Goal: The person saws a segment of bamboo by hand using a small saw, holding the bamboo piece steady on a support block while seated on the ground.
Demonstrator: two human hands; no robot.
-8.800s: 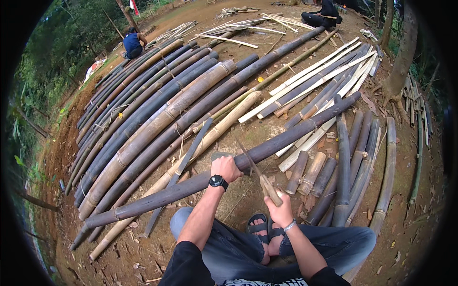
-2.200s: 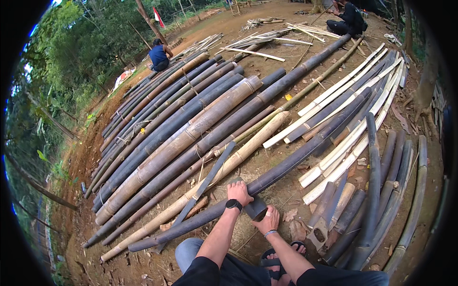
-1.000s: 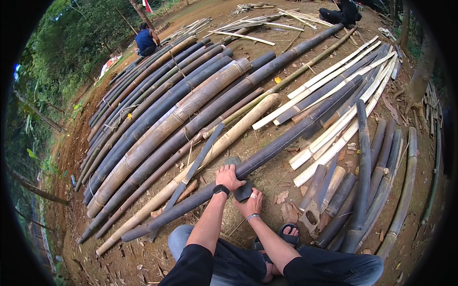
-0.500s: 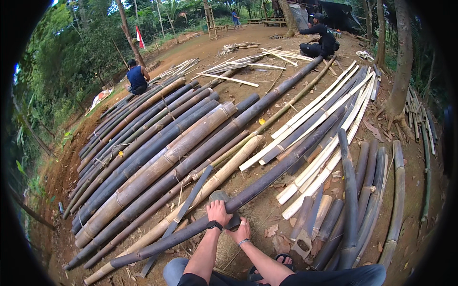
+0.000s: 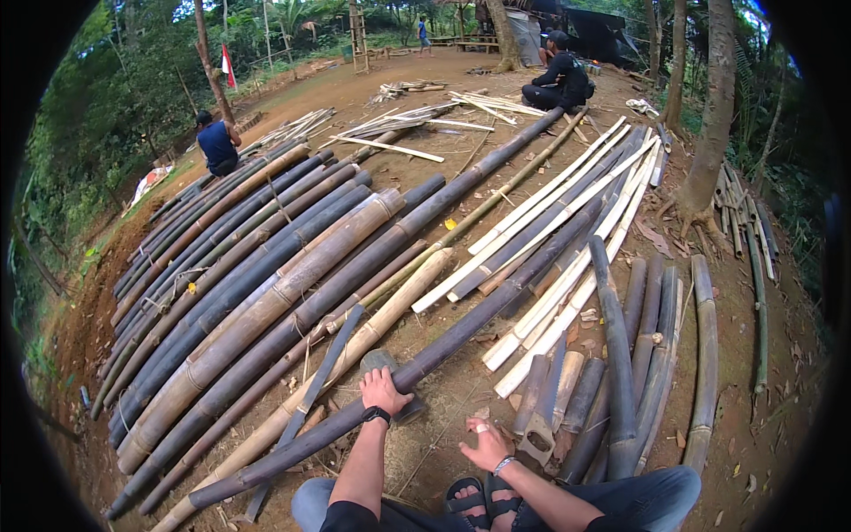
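A long dark bamboo pole (image 5: 532, 277) runs diagonally from lower left to upper right before me. My left hand (image 5: 383, 390), wearing a black watch, presses down around this pole, where it crosses a short, thick dark bamboo piece (image 5: 379, 359) lying beneath it. How far the fingers wrap around the pole is partly hidden. My right hand (image 5: 486, 446) hovers over the ground to the right, fingers apart and holding nothing. Close to it rests a handsaw (image 5: 539, 434), handle toward me, among short bamboo lengths (image 5: 585, 395).
Many bamboo poles (image 5: 266, 306) lie side by side on the left. Pale split strips (image 5: 567, 319) and more dark poles (image 5: 651, 355) lie to the right. A flat dark strip (image 5: 306, 403) crosses the near poles. Two people (image 5: 558, 75) (image 5: 217, 146) sit farther off, near trees (image 5: 709, 133).
My right hand has let go of the short bamboo piece and moved right toward the handsaw. The left hand stays on the pole. The whole view has shifted slightly.
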